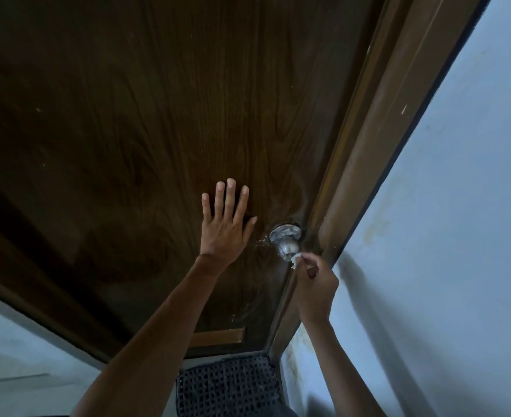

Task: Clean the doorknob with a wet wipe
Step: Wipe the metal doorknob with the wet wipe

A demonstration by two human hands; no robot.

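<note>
A round silver doorknob (287, 246) on a metal rose sticks out of the dark brown wooden door (157, 115), near the door's right edge. My right hand (316, 285) pinches a small white wet wipe (297, 259), and the wipe touches the knob's lower right side. My left hand (225, 224) lies flat against the door just left of the knob, fingers spread and pointing up, holding nothing.
The brown door frame (377, 145) runs along the right of the door, with a pale blue wall (459, 236) beyond it. A dark woven doormat (227, 386) lies on the floor at the foot of the door. More pale wall shows at lower left.
</note>
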